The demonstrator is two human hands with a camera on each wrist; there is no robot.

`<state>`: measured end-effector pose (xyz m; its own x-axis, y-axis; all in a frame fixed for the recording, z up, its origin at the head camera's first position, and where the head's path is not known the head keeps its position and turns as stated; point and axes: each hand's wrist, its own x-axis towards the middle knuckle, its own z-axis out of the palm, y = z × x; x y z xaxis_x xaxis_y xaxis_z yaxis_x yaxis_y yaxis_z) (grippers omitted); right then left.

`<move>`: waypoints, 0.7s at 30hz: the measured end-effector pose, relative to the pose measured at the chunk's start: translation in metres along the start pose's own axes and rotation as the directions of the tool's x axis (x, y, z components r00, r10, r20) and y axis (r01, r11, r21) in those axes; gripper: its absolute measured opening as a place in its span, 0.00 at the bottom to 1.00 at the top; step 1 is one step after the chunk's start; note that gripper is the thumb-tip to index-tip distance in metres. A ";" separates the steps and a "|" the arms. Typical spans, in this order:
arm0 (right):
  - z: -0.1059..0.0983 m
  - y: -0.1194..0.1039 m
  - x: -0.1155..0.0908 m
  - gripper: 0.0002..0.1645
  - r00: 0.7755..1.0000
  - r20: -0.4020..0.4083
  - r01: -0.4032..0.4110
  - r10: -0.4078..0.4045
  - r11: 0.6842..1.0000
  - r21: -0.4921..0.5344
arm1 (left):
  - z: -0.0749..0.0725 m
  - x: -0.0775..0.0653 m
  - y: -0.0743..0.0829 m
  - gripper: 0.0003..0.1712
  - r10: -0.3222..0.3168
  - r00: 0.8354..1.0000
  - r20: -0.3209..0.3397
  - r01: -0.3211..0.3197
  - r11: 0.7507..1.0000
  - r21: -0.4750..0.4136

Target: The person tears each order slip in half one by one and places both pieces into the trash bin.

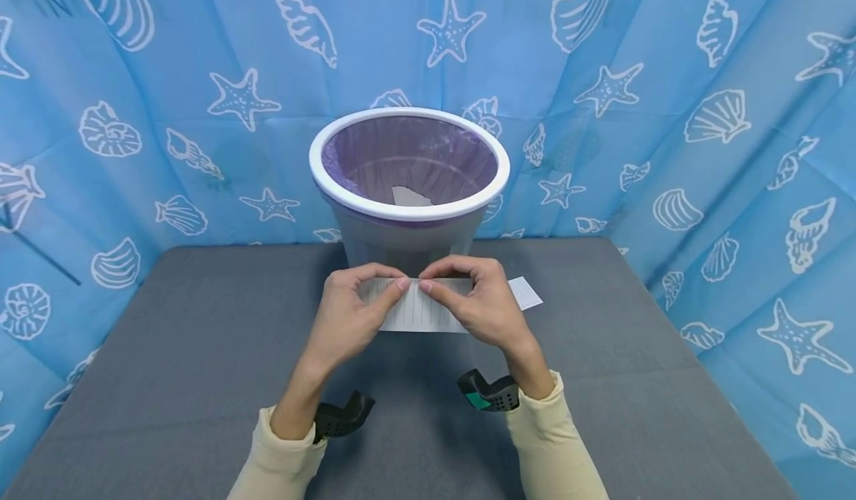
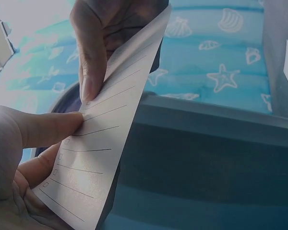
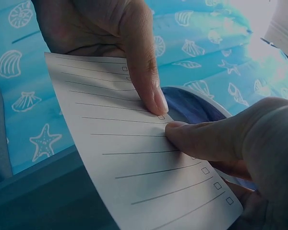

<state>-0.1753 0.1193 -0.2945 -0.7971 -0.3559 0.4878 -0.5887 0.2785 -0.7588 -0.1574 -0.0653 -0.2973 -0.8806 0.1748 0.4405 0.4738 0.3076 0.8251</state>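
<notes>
Matte grey table [image 1: 200, 366], blue folded curtain [image 1: 374, 32] with white shells and starfish behind it; round white-rimmed bin [image 1: 408, 240], crinkly purple liner [image 1: 428, 143]; thin paper sheet [image 1: 421, 314] held up just in front, printed lines plus tiny checkboxes; left hand [image 1: 348, 310] and right hand [image 1: 491, 303] pinching its top edge, thumbs nearly touching tbh; faint curtain lettering, can't read it

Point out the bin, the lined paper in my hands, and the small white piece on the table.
Bin [image 1: 406, 241]: head view, front wall below the rim.
Lined paper [image 3: 110, 129]: right wrist view, middle of the ruled face.
Small white piece [image 1: 525, 293]: head view, its visible middle.
</notes>
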 end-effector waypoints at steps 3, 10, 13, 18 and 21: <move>0.000 0.000 0.000 0.05 1.000 0.003 -0.002 0.002 1.000 0.000 | 0.000 0.000 0.000 0.07 -0.001 1.000 0.001 0.001 1.000 0.000; 0.000 -0.002 0.000 0.05 1.000 -0.004 -0.009 0.009 1.000 -0.006 | 0.000 0.000 0.001 0.06 -0.002 1.000 -0.003 0.002 1.000 0.007; 0.001 -0.003 0.000 0.05 1.000 -0.015 0.000 0.000 1.000 -0.009 | 0.000 0.000 0.002 0.06 -0.005 1.000 -0.006 0.005 1.000 0.012; 0.002 -0.003 0.001 0.04 0.999 -0.034 0.033 -0.034 0.999 -0.015 | 0.001 -0.001 0.002 0.07 0.012 1.000 0.011 -0.012 1.000 0.013; 0.003 -0.002 0.001 0.03 0.998 -0.037 0.050 -0.051 0.999 -0.018 | 0.001 -0.001 0.002 0.07 0.033 0.999 0.026 -0.034 0.999 0.013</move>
<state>-0.1742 0.1153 -0.2941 -0.7705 -0.3362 0.5416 -0.6305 0.2761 -0.7255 -0.1554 -0.0640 -0.2962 -0.8638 0.2094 0.4582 0.5032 0.3137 0.8052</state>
